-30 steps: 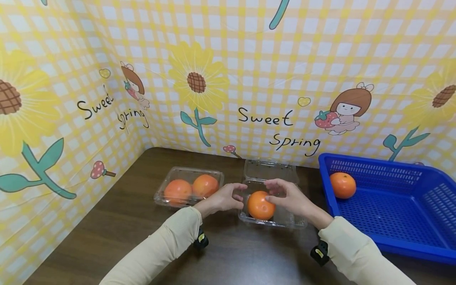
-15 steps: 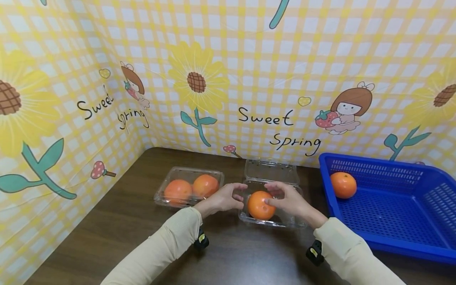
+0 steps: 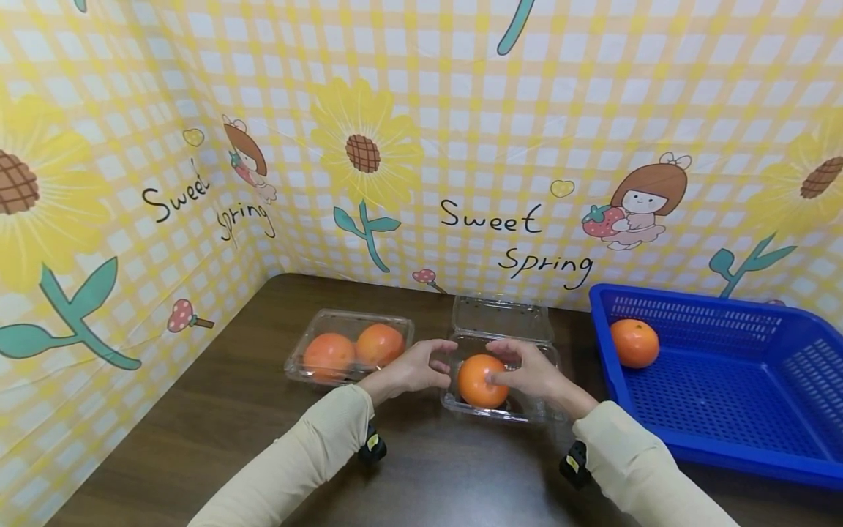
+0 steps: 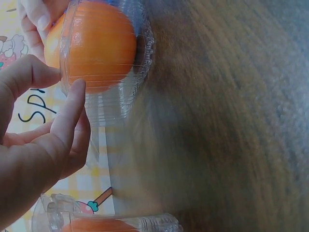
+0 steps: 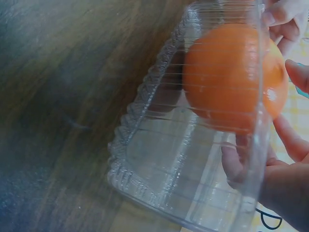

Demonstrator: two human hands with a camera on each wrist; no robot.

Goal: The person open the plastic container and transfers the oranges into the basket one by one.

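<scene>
r hand [image 3: 532, 372] at 1 orange [image 3: 476, 389] in clr box [image 3: 520, 416].

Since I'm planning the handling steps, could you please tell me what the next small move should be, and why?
Probably, the right hand should let go of the held orange: it seems settled in the open box, there is space beside it, and a freed hand could fetch the loose orange from the blue basket.

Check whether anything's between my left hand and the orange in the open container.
Yes: the clear left wall of the open container stands between your left hand and the orange. Nothing visible separates your right hand from the orange.
</scene>
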